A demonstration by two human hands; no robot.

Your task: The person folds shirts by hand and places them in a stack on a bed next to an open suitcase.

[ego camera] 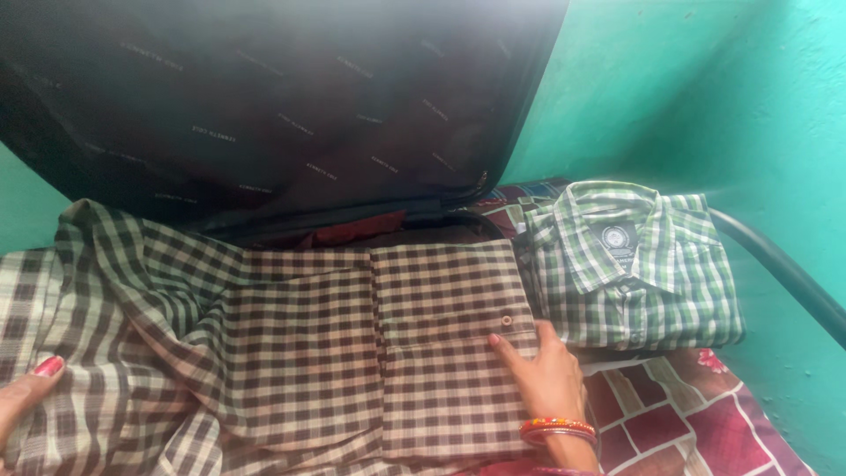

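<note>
A brown-and-cream checked shirt [291, 344] lies spread across the bed in front of me, partly folded, with its buttoned cuff at the right. My right hand [542, 375], with bangles at the wrist, rests flat on the shirt's right edge next to the cuff, fingers together, holding nothing. At the lower left edge only a fingertip of my left hand [26, 392] shows, touching the loose left part of the shirt. Whether it grips the cloth I cannot tell.
An open dark suitcase [282, 106] stands behind the shirt, lid up, with red cloth [352, 231] inside. A folded green checked shirt [630, 264] lies at the right on a red patterned bedsheet [687, 423]. Beside it run a dark metal bed rail [784, 264] and green walls.
</note>
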